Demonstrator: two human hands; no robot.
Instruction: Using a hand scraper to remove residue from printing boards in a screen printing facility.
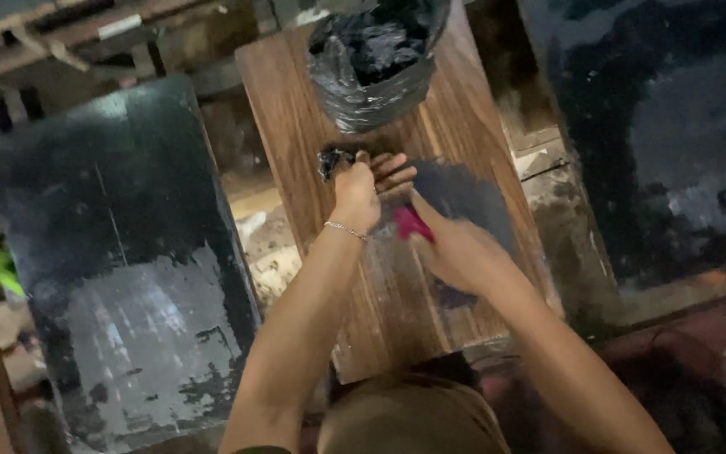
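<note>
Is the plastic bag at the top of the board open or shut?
Open: the bag has its mouth spread wide, showing black material inside.

rough woodworking or finishing workshop, dim light. bare wooden board (397, 286) on the work surface, part smeared with dark stain or paint. a second large panel (119, 252) beside it coated black, the coat patchy and scraped near its lower end. plastic-lined bucket (376, 63) of black material at the board's far end. stacked timber framing (52, 42) behind; debris in the gaps between.
</note>
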